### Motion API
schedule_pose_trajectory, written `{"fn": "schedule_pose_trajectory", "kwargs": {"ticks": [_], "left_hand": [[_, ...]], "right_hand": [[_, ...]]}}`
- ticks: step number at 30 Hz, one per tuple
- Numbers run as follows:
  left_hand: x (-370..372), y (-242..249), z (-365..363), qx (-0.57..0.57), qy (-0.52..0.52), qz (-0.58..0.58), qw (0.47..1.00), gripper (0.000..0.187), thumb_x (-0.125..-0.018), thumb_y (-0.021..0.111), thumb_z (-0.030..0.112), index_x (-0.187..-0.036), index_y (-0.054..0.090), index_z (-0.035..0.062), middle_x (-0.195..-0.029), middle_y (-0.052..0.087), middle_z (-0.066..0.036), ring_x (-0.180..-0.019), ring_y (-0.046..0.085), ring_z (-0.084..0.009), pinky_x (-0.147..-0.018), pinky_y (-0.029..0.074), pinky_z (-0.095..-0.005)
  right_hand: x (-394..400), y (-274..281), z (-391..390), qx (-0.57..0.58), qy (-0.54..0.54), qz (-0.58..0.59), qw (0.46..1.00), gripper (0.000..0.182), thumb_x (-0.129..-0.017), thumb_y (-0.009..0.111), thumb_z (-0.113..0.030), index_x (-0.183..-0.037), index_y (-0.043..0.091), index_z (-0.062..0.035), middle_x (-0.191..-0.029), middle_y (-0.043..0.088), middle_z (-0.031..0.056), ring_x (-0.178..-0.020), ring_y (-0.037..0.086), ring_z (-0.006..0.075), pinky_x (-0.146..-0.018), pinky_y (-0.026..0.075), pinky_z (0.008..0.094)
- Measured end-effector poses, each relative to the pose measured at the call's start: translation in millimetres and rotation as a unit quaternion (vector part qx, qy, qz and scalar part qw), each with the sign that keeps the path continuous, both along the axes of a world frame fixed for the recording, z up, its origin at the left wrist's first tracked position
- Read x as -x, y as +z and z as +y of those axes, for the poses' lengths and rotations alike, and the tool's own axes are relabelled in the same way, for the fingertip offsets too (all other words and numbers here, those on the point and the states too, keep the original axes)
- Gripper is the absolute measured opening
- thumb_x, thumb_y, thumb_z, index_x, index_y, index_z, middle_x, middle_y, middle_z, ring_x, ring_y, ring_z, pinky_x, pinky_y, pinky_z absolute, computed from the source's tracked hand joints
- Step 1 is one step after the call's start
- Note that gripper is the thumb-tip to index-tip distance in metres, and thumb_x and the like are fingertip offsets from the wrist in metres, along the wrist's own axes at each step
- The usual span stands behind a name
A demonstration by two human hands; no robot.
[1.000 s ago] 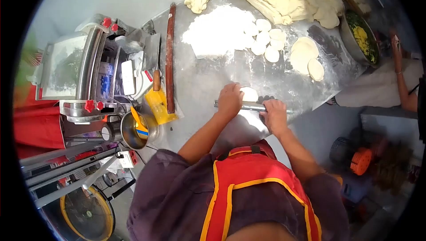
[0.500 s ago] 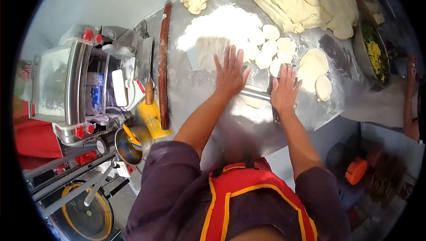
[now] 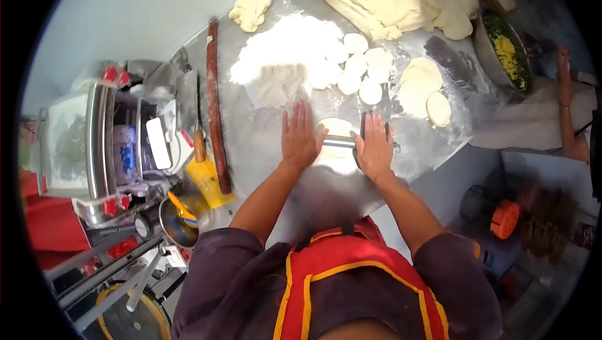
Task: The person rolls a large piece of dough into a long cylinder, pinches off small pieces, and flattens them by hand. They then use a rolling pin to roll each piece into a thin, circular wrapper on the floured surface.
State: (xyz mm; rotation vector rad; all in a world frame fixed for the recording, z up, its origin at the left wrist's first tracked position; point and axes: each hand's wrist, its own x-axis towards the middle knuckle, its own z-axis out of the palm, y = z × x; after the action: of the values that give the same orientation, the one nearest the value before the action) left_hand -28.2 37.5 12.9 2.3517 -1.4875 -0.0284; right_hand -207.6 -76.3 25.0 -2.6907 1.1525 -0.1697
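Note:
My left hand (image 3: 301, 137) and my right hand (image 3: 375, 149) lie flat with fingers stretched out, one on each end of a metal rolling pin (image 3: 339, 142). Beneath the pin is a flattened dough disc (image 3: 337, 128) on the metal worktop (image 3: 251, 139). Beyond my hands sit several small dough rounds (image 3: 355, 64) beside a spread of white flour (image 3: 285, 42). Thinner rolled discs (image 3: 419, 92) overlap to the right of them.
A big dough mass (image 3: 382, 1) and a smaller lump (image 3: 251, 11) lie at the back. Left are a long wooden rod (image 3: 215, 102), a yellow scraper (image 3: 210, 183) and a metal machine (image 3: 81, 142). A bowl of greens and yellow filling (image 3: 508, 58) stands right, near another person's arm (image 3: 565, 95).
My hands have drawn back toward me with the pin, from its earlier slant to nearly level. The dough disc now shows on both sides of the pin. The whole view has shifted slightly.

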Motion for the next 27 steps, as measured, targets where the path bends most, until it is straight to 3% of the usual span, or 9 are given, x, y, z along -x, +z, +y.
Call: {"fn": "schedule_pose_trajectory", "kwargs": {"ticks": [6, 9, 13, 17, 19, 21, 22, 25, 27], "left_hand": [[49.0, -0.7, 87.2, 0.032, -0.033, 0.039, 0.998, 0.073, -0.091, 0.060, 0.038, -0.143, 0.035, -0.0081, -0.149, 0.036, -0.026, -0.141, 0.032, -0.0383, -0.116, 0.022, -0.0529], [41.7, -7.9, 79.0, 0.064, -0.052, 0.019, 0.996, 0.068, -0.089, 0.065, 0.033, -0.139, 0.040, -0.0067, -0.143, 0.044, -0.025, -0.135, 0.039, -0.0400, -0.111, 0.030, -0.0517], [22.2, -14.1, 8.0, 0.087, -0.028, 0.141, 0.986, 0.052, -0.081, 0.072, 0.023, -0.124, 0.053, 0.0020, -0.119, 0.057, -0.019, -0.112, 0.051, -0.0402, -0.099, 0.039, -0.0483], [18.5, -20.4, -14.2, 0.056, -0.019, 0.151, 0.987, 0.036, -0.075, 0.076, 0.020, -0.104, 0.061, 0.0067, -0.097, 0.060, -0.017, -0.095, 0.055, -0.0390, -0.089, 0.044, -0.0463], [13.3, -20.3, -8.0, 0.034, 0.004, 0.205, 0.978, 0.029, -0.075, 0.075, 0.017, -0.099, 0.063, 0.0059, -0.095, 0.063, -0.020, -0.097, 0.058, -0.0395, -0.088, 0.045, -0.0452], [16.3, -16.2, 0.8, 0.033, 0.053, 0.333, 0.941, 0.026, -0.077, 0.071, 0.019, -0.099, 0.065, 0.0051, -0.096, 0.065, -0.021, -0.098, 0.060, -0.0386, -0.088, 0.047, -0.0440], [18.8, -13.8, 4.6, 0.032, 0.077, 0.394, 0.915, 0.025, -0.078, 0.069, 0.020, -0.098, 0.066, 0.0047, -0.096, 0.066, -0.021, -0.098, 0.061, -0.0381, -0.087, 0.048, -0.0434], [20.7, -6.7, 9.8, -0.082, -0.066, 0.389, 0.915, 0.025, -0.081, 0.064, 0.021, -0.100, 0.070, 0.0059, -0.103, 0.069, -0.019, -0.099, 0.064, -0.0368, -0.087, 0.049, -0.0458], [17.2, 4.5, -2.8, -0.135, -0.062, 0.361, 0.921, 0.029, -0.082, 0.063, 0.025, -0.104, 0.071, 0.0082, -0.107, 0.068, -0.018, -0.101, 0.064, -0.0364, -0.088, 0.050, -0.0447]], "right_hand": [[57.3, 0.2, 70.0, -0.014, 0.055, -0.052, 0.997, 0.062, -0.087, 0.064, -0.022, -0.141, 0.040, -0.0034, -0.144, 0.043, 0.0189, -0.134, 0.039, 0.0352, -0.114, 0.023, 0.0528], [55.9, -10.5, 58.0, -0.023, 0.080, -0.097, 0.992, 0.052, -0.081, 0.068, -0.013, -0.129, 0.050, -0.0077, -0.126, 0.053, 0.0152, -0.119, 0.048, 0.0340, -0.104, 0.033, 0.0487], [58.4, 0.0, 34.9, -0.062, 0.144, -0.114, 0.981, 0.043, -0.073, 0.072, -0.005, -0.113, 0.057, -0.0101, -0.106, 0.057, 0.0110, -0.105, 0.052, 0.0325, -0.092, 0.039, 0.0455], [101.1, 5.0, 31.8, -0.054, 0.195, -0.092, 0.975, 0.044, -0.073, 0.073, -0.007, -0.114, 0.057, -0.0104, -0.107, 0.058, 0.0108, -0.106, 0.052, 0.0329, -0.091, 0.039, 0.0467], [113.2, 5.5, 43.2, -0.095, 0.173, -0.031, 0.980, 0.049, -0.077, 0.072, -0.014, -0.123, 0.055, -0.0081, -0.122, 0.057, 0.0135, -0.119, 0.050, 0.0334, -0.103, 0.035, 0.0492], [107.7, 6.8, 61.5, -0.051, 0.153, -0.041, 0.986, 0.050, -0.081, 0.069, -0.018, -0.127, 0.054, -0.0058, -0.130, 0.055, 0.0158, -0.126, 0.047, 0.0336, -0.110, 0.031, 0.0511], [95.3, 9.5, 69.9, -0.088, 0.103, 0.001, 0.991, 0.052, -0.089, 0.060, -0.026, -0.133, 0.050, -0.0007, -0.139, 0.051, 0.0185, -0.133, 0.043, 0.0326, -0.115, 0.023, 0.0528], [45.6, -12.0, 60.0, 0.063, 0.018, -0.038, 0.997, 0.051, -0.094, 0.053, -0.029, -0.134, 0.050, 0.0020, -0.141, 0.050, 0.0192, -0.134, 0.043, 0.0320, -0.115, 0.023, 0.0533], [6.9, -15.4, 29.4, 0.076, 0.024, -0.037, 0.996, 0.051, -0.096, 0.050, -0.031, -0.134, 0.050, 0.0034, -0.142, 0.049, 0.0198, -0.134, 0.043, 0.0320, -0.115, 0.022, 0.0546]]}}
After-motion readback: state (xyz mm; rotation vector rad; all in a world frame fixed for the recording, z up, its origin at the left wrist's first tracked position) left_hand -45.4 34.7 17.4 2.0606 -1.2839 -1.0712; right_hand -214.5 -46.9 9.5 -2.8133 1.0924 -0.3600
